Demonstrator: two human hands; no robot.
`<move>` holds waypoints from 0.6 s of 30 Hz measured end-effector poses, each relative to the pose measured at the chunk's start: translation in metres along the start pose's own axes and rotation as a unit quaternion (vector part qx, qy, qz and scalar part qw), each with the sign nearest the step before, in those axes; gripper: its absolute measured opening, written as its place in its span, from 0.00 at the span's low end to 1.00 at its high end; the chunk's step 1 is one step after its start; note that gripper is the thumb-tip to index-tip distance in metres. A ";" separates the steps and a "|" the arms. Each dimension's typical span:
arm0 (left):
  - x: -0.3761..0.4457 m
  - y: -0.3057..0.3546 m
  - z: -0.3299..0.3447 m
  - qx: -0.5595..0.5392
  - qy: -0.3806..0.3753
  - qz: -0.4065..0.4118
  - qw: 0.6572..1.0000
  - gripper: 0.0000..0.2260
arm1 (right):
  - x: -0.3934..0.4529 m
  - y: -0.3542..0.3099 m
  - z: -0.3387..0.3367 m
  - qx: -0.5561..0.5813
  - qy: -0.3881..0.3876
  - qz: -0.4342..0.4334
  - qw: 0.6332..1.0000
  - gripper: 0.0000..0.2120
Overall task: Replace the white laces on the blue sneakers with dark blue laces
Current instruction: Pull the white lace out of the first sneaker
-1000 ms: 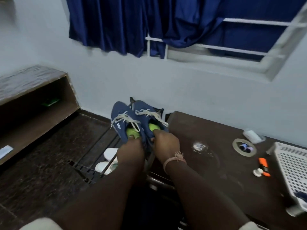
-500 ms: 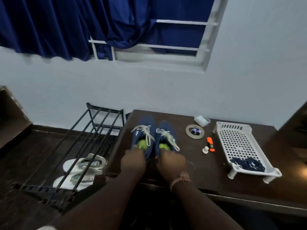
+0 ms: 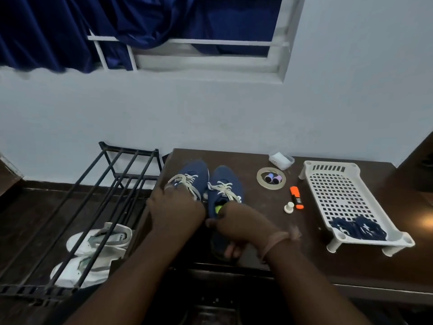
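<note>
Two blue sneakers with white laces stand side by side on the dark wooden table [image 3: 269, 231], toes toward the wall. My left hand [image 3: 174, 211] lies over the rear of the left sneaker [image 3: 195, 173], covering its opening. My right hand [image 3: 236, 227] grips the heel of the right sneaker [image 3: 225, 181], whose green lining shows just above my fingers. A bundle of dark blue laces [image 3: 357, 227] lies in the near end of a white perforated tray [image 3: 339, 193] at the right of the table.
A roll of tape [image 3: 271, 178], an orange marker [image 3: 296, 197], a small white knob [image 3: 289, 207] and a small clear box [image 3: 281, 159] lie between sneakers and tray. A black metal rack [image 3: 100, 195] stands left of the table, with white sneakers [image 3: 98, 252] beneath it.
The sneakers went from above the rack onto the table. My left hand has slid forward over the left sneaker, and my right hand has dropped to the right sneaker's heel.
</note>
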State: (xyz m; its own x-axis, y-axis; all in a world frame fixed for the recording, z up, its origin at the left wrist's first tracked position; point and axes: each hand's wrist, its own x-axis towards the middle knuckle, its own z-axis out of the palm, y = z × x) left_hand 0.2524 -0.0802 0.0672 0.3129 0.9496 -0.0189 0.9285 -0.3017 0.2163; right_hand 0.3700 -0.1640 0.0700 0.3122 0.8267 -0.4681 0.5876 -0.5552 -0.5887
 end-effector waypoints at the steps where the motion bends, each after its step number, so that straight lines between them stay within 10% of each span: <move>1: 0.002 0.008 -0.005 -0.030 0.050 0.040 0.998 0.17 | -0.002 -0.001 -0.010 0.053 -0.043 0.021 0.997 0.19; 7: 0.023 0.028 0.014 -0.248 -0.098 0.104 0.958 0.05 | 0.015 0.024 -0.041 -0.025 0.217 -0.036 0.975 0.07; 18: 0.043 0.024 0.033 -0.143 -0.049 0.176 0.973 0.09 | 0.053 0.035 -0.055 -0.055 0.242 -0.038 0.968 0.07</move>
State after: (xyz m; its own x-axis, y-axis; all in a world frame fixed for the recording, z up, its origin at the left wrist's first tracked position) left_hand 0.2952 -0.0493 0.0397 0.6317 0.7751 0.0162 0.6717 -0.5576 0.4878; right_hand 0.4483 -0.1350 0.0611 0.5616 0.8260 -0.0474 0.6909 -0.4997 -0.5225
